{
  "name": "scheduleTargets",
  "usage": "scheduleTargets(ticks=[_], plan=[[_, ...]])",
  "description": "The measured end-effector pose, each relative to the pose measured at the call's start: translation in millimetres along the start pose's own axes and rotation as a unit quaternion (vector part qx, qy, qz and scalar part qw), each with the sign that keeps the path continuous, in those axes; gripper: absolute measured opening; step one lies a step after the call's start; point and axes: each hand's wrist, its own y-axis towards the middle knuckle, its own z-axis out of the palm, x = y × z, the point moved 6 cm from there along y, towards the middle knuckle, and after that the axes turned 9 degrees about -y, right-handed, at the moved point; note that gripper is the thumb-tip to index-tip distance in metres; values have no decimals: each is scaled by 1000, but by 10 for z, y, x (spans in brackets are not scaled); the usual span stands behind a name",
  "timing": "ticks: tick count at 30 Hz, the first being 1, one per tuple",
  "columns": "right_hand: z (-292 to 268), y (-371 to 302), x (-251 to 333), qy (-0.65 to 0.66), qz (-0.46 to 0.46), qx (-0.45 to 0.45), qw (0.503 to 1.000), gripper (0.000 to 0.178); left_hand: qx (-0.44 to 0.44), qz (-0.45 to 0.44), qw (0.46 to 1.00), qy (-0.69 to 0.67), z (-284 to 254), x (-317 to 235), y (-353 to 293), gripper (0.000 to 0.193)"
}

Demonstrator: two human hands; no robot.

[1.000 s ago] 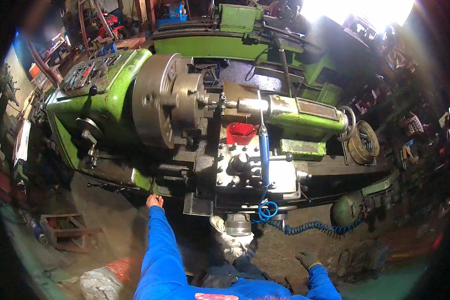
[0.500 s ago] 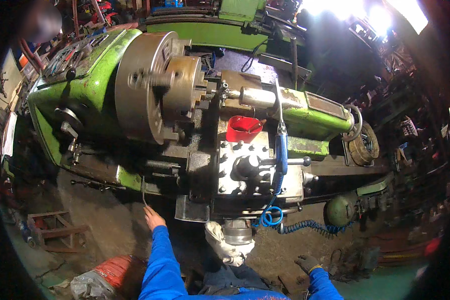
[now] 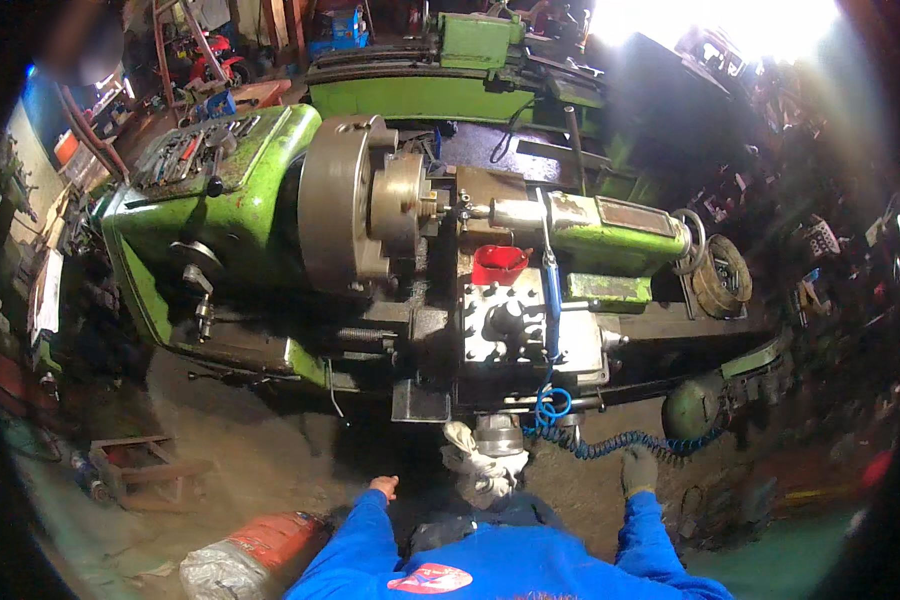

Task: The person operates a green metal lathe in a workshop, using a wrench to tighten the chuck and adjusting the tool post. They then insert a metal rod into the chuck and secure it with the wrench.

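Note:
My bare left hand (image 3: 384, 487) is in the air below the lathe, its fingers loosely curled with nothing seen in them. A thin bent lever (image 3: 336, 402) hangs from the lathe's front, above and left of that hand and apart from it. My right hand (image 3: 639, 470) wears a grey glove, its fingers stretched out just below a coiled blue air hose (image 3: 620, 443). The lathe's large chuck (image 3: 335, 205) and a smaller chuck (image 3: 398, 205) face the tailstock (image 3: 635, 232). A blue air gun (image 3: 553, 305) with a long nozzle rests over the tool post (image 3: 506, 322).
A red container (image 3: 500, 263) stands behind the tool post. White cloth (image 3: 482, 470) hangs by a round metal part in front of me. Hand tools (image 3: 192, 150) lie on the green headstock. A wooden frame (image 3: 145, 470) and a red-and-white sack (image 3: 260, 545) are on the floor at left.
My left hand has let go of the bent lever and drawn back toward me, to the right. My right hand has risen toward the blue hose. The view has shifted, and the chuck jaws show differently.

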Motion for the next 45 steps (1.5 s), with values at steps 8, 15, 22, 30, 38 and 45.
scheduleTargets(ticks=[8,15,22,30,38,45], plan=[[-1007,897,1404,265,-133,-151,943,25,-33,189,929,317,-122,557,-269,25],[-1719,1067,3202,414,-270,-169,853,36,-179,-52,966,-181,-387,1005,-912,54],[-1450,1150,3699,349,-400,-145,835,19,-233,86,966,-67,260,1387,-1573,50],[-1359,1210,3616,353,-405,-130,833,22,-212,-36,960,-177,1177,1822,-2207,44],[-1313,1167,3663,361,-363,-101,853,29,-218,91,954,186,1448,2149,-2306,48],[-1165,1430,3626,255,-470,-230,813,34,-258,31,959,-110,1586,2498,-2067,53]])
